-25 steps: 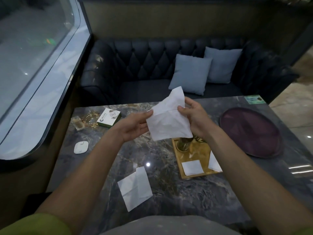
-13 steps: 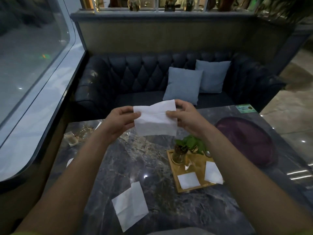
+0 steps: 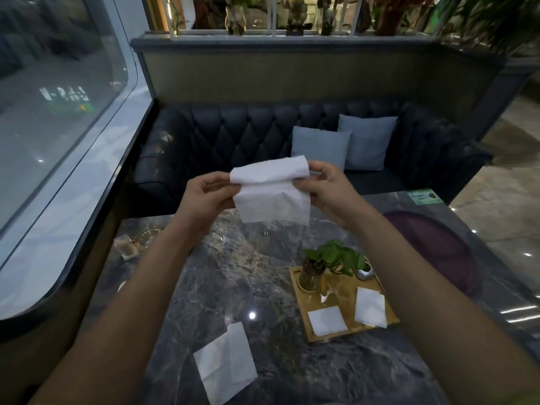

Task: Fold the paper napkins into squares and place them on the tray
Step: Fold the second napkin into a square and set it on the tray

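Note:
I hold a white paper napkin [image 3: 271,194] in the air above the far half of the marble table [image 3: 239,287]. My left hand [image 3: 209,197] pinches its left edge and my right hand [image 3: 327,190] pinches its right edge. Its top part is bent over in a soft fold. A wooden tray [image 3: 301,302] lies to the right on the table, with two folded white squares on it, one in front [image 3: 327,320] and one to the right [image 3: 370,306]. Another unfolded napkin [image 3: 226,362] lies flat near the table's front edge.
A small plant in a glass jar [image 3: 311,273] stands on the tray's far end. A dark purple round platter [image 3: 438,249] lies at the right. Small glass items [image 3: 127,247] sit at the far left. Behind the table stands a dark sofa [image 3: 248,133] with two blue cushions.
Both hands have lifted the napkin higher and spread it level. Its top edge has been bent over into a fold. The camera has tilted up.

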